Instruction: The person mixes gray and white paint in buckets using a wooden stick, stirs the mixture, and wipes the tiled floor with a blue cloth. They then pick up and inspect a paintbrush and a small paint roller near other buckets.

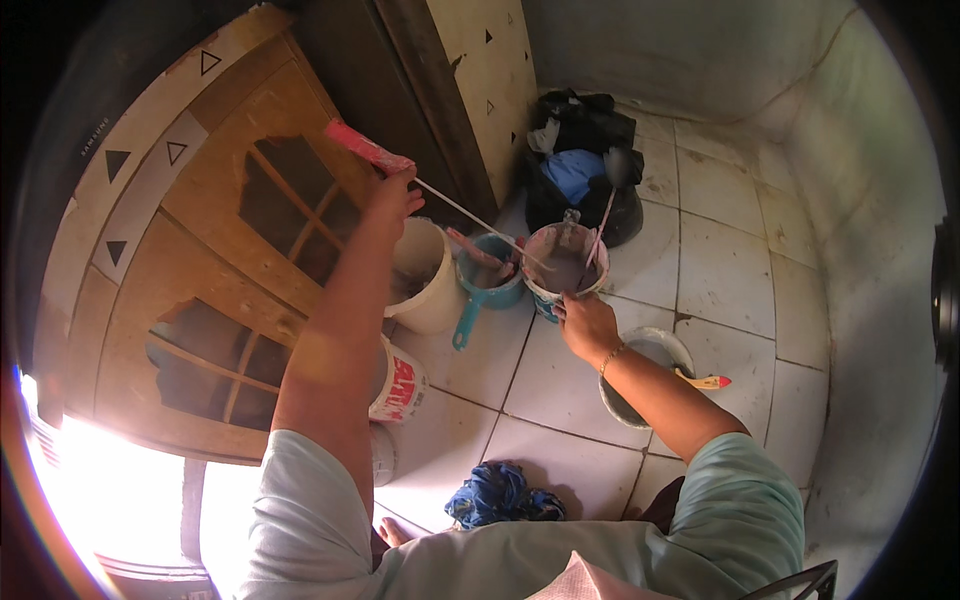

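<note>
My left hand (398, 192) is raised left of the paint bucket and closed around a long thin rod (465, 212) near its thick pink-red end (368, 148). The rod slants down to the right, its far tip inside the bucket. That round paint bucket (530, 246) has a pink-stained rim and greyish liquid inside. A thin pinkish stick (602, 232) leans in it. At the bucket's near rim, my right hand (588, 325) is closed, its fingertips partly hidden. Beside the bucket stands a teal dipper (467, 322) with a pink-smeared tool (478, 252) lying in it.
A cream bucket (432, 305) and a white tub with red lettering (402, 388) stand left, by a wooden cabinet (190, 240). Right is a grey basin (625, 405) with a yellow-handled brush (705, 381). A black bag (570, 120) sits behind; blue cloth (495, 495) lies near my feet.
</note>
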The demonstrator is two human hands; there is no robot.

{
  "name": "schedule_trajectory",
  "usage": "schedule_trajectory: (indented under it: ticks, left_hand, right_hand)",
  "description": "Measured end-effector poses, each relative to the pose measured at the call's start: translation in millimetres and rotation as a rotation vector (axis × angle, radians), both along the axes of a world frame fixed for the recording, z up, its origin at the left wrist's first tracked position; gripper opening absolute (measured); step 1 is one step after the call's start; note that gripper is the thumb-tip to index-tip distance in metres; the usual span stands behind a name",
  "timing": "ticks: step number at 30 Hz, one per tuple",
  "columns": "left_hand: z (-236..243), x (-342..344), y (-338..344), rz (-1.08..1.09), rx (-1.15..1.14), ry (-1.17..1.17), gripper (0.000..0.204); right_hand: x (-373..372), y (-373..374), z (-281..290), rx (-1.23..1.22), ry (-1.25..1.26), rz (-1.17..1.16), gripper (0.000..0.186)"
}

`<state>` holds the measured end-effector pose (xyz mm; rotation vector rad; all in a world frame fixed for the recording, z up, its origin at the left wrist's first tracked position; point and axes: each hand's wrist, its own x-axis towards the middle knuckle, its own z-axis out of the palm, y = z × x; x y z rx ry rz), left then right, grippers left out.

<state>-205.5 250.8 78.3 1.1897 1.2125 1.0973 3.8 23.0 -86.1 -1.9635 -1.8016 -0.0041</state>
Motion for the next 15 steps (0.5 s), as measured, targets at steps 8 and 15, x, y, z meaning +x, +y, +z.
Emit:
schedule_trajectory:
  ticks: [8,15]
  left_hand:
    - [-8,-13,-4,-0.095,-0.042,-0.026,0.055]
    - [-15,-21,8,0.127,0.14,0.223,0.043]
  right_hand:
    - [0,0,7,-0.176,0.051,0.005,0.021]
    - [-3,0,4,-0.096,0.049,0.018,0.019]
